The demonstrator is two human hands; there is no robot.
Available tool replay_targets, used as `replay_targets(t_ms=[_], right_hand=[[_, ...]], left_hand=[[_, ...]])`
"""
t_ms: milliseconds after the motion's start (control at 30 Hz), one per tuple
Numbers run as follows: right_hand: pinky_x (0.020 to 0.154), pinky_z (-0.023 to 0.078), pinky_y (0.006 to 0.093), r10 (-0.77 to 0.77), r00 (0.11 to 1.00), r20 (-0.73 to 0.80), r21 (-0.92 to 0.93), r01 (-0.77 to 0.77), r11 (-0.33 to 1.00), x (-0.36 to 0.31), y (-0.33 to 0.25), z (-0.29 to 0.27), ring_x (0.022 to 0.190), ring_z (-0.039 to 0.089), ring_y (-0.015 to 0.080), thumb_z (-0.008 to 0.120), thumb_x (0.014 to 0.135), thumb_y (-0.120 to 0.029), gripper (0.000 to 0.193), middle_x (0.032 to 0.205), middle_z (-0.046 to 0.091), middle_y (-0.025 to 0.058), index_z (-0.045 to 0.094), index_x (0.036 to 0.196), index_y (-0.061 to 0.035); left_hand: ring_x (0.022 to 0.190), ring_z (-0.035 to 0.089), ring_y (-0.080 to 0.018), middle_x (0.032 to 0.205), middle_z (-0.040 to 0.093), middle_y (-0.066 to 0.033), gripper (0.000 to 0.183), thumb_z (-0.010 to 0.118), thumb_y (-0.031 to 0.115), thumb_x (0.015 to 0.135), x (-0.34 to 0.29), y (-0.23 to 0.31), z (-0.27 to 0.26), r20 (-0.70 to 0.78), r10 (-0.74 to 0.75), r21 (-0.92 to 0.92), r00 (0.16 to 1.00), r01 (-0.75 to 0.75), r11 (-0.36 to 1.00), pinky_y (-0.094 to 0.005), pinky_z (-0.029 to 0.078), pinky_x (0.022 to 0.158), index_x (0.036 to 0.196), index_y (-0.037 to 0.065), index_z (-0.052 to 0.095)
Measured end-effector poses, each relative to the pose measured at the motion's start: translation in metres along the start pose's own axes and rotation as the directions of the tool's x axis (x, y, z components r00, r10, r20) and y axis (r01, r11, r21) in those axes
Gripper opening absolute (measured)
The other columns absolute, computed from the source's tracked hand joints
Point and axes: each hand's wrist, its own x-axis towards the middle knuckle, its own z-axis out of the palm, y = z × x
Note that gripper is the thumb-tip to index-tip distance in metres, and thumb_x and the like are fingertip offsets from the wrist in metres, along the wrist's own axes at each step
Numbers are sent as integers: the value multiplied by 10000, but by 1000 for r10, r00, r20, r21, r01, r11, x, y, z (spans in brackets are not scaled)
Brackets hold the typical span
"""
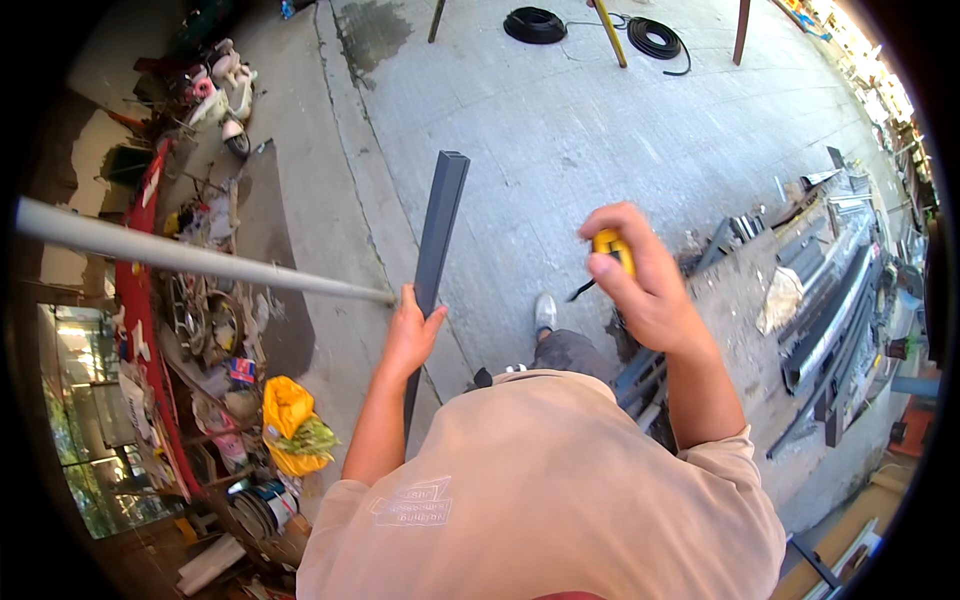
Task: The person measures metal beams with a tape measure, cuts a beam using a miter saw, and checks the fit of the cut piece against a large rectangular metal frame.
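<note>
My left hand (408,335) is closed round a long dark grey metal profile (440,220), which slants away from me with its cut end at the far side. The near part of the profile runs down beside my left forearm. In my right hand (645,285) is a yellow and black tape measure (613,250), gripped between thumb and fingers above the floor. A short dark strap hangs below it. Profile and tape measure are well apart.
A pale pole (210,258) crosses at left. Scrap metal profiles (830,310) lie piled at right. Black hose coils (535,25) rest on the concrete at the far side. A yellow bag (290,420) and clutter stand at left, near a toy-like scooter (230,100).
</note>
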Motion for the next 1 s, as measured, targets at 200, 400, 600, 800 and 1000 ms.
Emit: replay_targets(t_ms=[200,400,600,800,1000], right_hand=[[959,516,447,163,961,222,-74,-150,986,139,106,29,1092,658,341,738,986,-354,442,1166,688,187,653,1251,-11],[947,531,477,28,959,283,-94,-1,996,263,170,67,1138,683,395,780,942,-439,528,1208,711,250,696,1261,-26],[922,532,476,153,913,378,10,-169,986,391,203,71,1064,684,379,792,958,-372,437,1140,720,220,712,1204,-21],[963,513,479,66,957,284,-53,-53,997,512,229,98,1092,642,395,770,990,-401,440,1101,657,205,704,1222,-33],[943,503,445,51,988,146,81,-63,995,647,237,89,1053,622,329,742,1017,-403,436,1114,638,169,681,1196,-10]], left_hand=[[1103,686,-463,1145,687,-293,503,762,189,989,113,65,-21,162,133,-93,978,-119,989,-479,539,920,1330,-1,445],[1012,658,-297,1072,647,-143,417,744,121,996,227,81,-27,298,263,-162,918,-223,961,-424,536,895,1318,53,487],[994,676,-312,1044,646,-161,366,667,160,1059,365,51,-51,320,383,-185,867,-339,922,-433,541,890,1343,45,467],[968,707,-204,1083,681,-97,372,659,181,1077,495,3,-87,266,405,-351,875,-304,886,-383,575,889,1369,29,486],[881,725,-257,1019,722,-129,435,766,211,988,607,-58,-174,-115,111,-192,987,-131,973,-382,578,844,1314,12,559]])
